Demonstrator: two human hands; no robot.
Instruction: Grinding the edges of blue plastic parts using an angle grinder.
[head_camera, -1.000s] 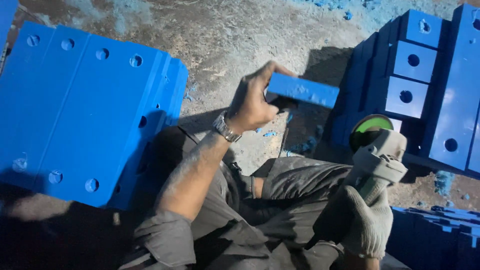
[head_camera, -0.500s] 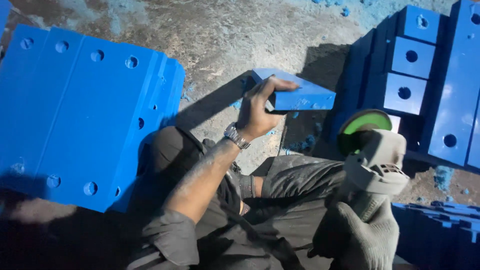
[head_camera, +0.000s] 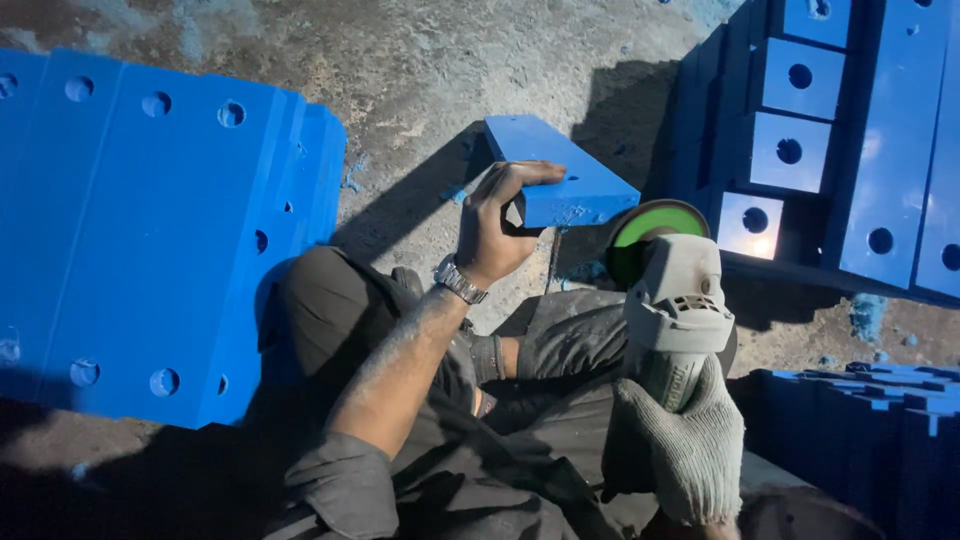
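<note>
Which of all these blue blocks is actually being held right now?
The lone blue block at centre, gripped by the bare left hand above the ground; the rest sit untouched in stacks at both sides.

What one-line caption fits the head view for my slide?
Bare left hand grips a blue block while the gloved right hand holds an angle grinder beside it.

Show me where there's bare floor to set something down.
Free: the dusty floor between the left slab stack and the held blue block. Crowded: right, stacked blocks; near the knees, grinder and both hands.
</note>
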